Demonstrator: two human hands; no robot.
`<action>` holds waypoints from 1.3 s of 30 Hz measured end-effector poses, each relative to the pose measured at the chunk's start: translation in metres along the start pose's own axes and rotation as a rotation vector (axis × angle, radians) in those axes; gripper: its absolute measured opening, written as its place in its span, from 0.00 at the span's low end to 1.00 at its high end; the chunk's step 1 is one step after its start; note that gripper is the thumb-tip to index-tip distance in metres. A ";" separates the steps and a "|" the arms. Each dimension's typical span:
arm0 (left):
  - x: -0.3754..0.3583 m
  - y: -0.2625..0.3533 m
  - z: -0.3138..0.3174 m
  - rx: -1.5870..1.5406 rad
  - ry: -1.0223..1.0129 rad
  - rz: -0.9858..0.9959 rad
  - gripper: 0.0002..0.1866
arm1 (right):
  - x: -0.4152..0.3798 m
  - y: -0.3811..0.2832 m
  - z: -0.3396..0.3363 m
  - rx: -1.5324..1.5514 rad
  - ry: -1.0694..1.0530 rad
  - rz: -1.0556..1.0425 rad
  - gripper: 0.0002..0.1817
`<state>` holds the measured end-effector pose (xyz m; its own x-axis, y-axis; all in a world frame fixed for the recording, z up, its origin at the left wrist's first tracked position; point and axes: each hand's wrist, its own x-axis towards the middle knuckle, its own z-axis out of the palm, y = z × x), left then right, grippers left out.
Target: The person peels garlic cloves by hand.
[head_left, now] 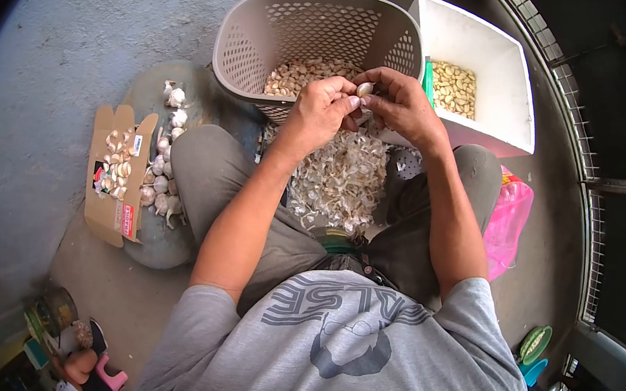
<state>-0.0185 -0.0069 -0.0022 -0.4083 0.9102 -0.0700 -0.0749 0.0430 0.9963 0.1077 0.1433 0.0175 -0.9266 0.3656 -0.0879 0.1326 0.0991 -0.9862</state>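
A garlic clove is pinched between the fingertips of my two hands, just over the near rim of the basket. My left hand grips it from the left, its thumb pressed close below. From the right, my right hand has its thumb and fingers closed on the same clove. Beneath my hands stands a taupe plastic basket with many unpeeled garlic cloves inside. A heap of papery garlic skins lies between my legs.
A white foam box at the right holds peeled cloves. Garlic heads lie left of my knee beside a cardboard box topped with cloves. A pink bag sits by my right knee. Other people are partly visible at the bottom corners.
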 end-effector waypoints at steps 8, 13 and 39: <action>0.006 -0.015 -0.004 0.294 0.123 0.151 0.07 | -0.002 -0.008 0.009 -0.072 0.021 0.007 0.13; -0.006 0.009 0.002 0.573 0.255 0.237 0.07 | -0.001 -0.004 0.010 -0.130 0.022 0.002 0.12; -0.004 0.012 0.000 0.363 0.230 0.263 0.05 | -0.002 -0.003 0.002 0.136 -0.083 0.039 0.08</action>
<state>-0.0173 -0.0102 0.0106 -0.5637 0.7970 0.2169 0.3618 0.0022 0.9322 0.1082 0.1401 0.0199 -0.9482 0.2888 -0.1319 0.1253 -0.0414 -0.9913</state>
